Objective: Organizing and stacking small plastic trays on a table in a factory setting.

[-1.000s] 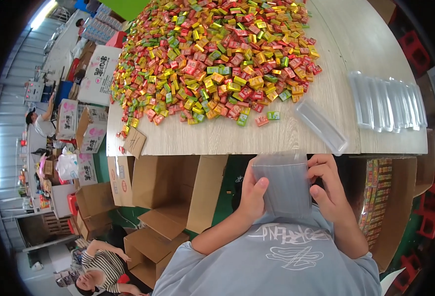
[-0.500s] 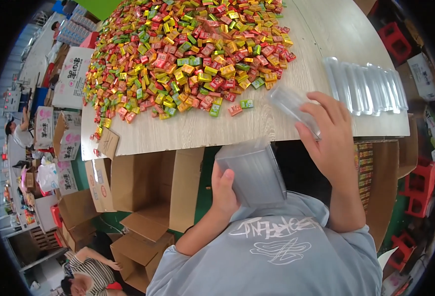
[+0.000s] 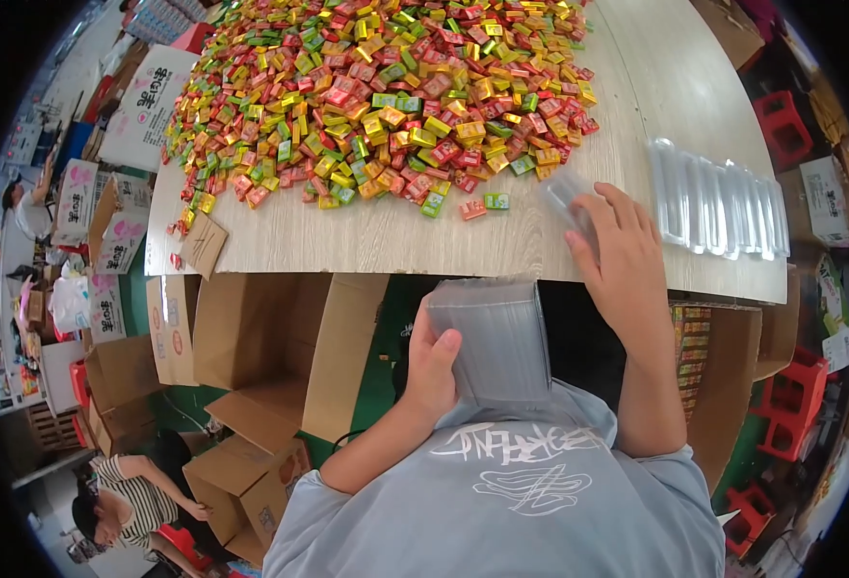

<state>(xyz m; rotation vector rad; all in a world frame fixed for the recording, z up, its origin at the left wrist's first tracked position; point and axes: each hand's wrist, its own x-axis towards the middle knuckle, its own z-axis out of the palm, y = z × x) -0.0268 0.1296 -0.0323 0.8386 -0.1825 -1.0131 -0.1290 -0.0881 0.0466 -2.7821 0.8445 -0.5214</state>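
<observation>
My left hand (image 3: 432,374) is closed around a thick stack of clear plastic trays (image 3: 495,342), held upright in front of my shirt at the table's near edge. Farther right, my right hand (image 3: 626,258) grips a single clear plastic tray (image 3: 567,196) over the tabletop, fingers on its right side. Whether that tray touches the table I cannot tell. A row of similar clear trays (image 3: 718,200) lies side by side to the right of this hand. Left of the gripped tray, one red and one green wrapped candy (image 3: 496,201) sit just off the big candy pile (image 3: 376,106).
Small red, yellow, orange and green packets form that pile on the pale wooden table (image 3: 347,241). A cardboard flap (image 3: 204,246) lies at its left corner. Open cartons (image 3: 265,332) stand below the edge, red stools (image 3: 792,405) at right. A person in stripes (image 3: 140,491) is at lower left.
My right hand has shifted a little left with its tray, and less of the tray shows beyond the fingers. The left hand still holds the stack. The whole view has turned slightly.
</observation>
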